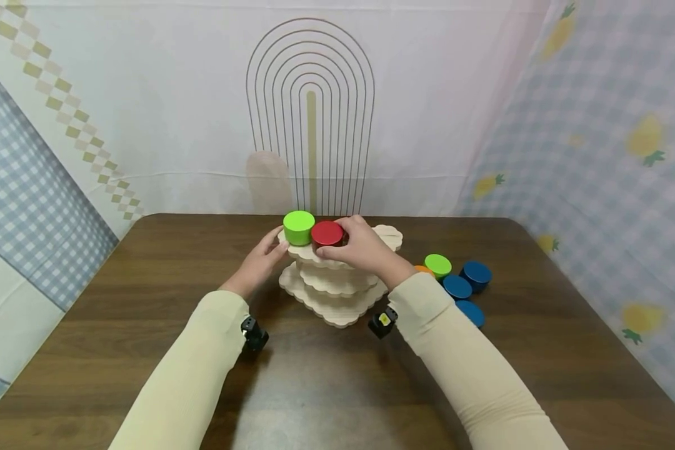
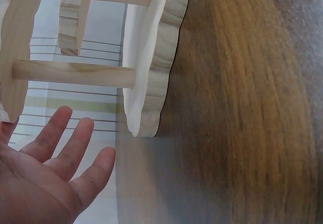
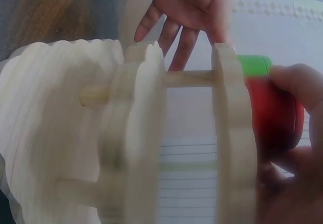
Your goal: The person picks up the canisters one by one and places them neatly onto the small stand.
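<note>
Patterned cloth (image 1: 191, 94) hangs behind the brown bench (image 1: 174, 269); the left hand (image 1: 259, 262) extends loose fingers at a wooden stand (image 1: 337, 284), the right hand (image 1: 365, 247) grips a red cylinder (image 1: 327, 234).

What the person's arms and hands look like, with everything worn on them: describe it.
The left sleeve and right sleeve are long, plain and pale cream. A small black, boxy device sits at each wrist, left and right, the right one showing a yellow patch. The left hand and right hand are ungloved.
</note>
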`<state>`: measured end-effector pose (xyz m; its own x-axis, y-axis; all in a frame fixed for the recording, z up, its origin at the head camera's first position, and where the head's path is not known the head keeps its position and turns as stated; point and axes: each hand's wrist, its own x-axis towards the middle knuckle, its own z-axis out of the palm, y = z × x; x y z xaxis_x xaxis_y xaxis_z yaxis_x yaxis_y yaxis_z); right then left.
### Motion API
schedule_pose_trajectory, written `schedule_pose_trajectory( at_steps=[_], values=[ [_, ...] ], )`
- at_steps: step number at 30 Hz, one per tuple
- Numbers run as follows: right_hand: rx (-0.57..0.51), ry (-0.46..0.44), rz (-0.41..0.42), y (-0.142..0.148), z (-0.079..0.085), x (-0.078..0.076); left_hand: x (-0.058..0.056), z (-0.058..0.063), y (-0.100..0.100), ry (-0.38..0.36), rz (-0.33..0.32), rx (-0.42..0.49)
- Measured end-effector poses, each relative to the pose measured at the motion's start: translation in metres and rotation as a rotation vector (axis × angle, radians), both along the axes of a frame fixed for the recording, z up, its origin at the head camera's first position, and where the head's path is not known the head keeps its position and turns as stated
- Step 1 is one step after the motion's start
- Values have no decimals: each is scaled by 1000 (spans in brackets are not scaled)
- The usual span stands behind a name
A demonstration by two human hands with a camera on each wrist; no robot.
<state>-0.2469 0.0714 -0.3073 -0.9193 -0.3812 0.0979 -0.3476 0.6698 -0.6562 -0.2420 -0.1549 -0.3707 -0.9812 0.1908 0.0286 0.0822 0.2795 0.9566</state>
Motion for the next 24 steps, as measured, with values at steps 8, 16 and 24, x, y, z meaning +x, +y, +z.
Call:
schedule_pose_trajectory(
  at_steps=[8, 16, 24],
  values=[
    [22, -8, 1, -1, 2, 1, 1, 0, 1, -9, -2, 14],
    [66, 111, -15, 6, 2, 10, 2, 1, 1, -3, -7, 29],
    [171, 281, -5, 24, 2, 23, 3, 1, 0, -21, -12, 32]
  ],
)
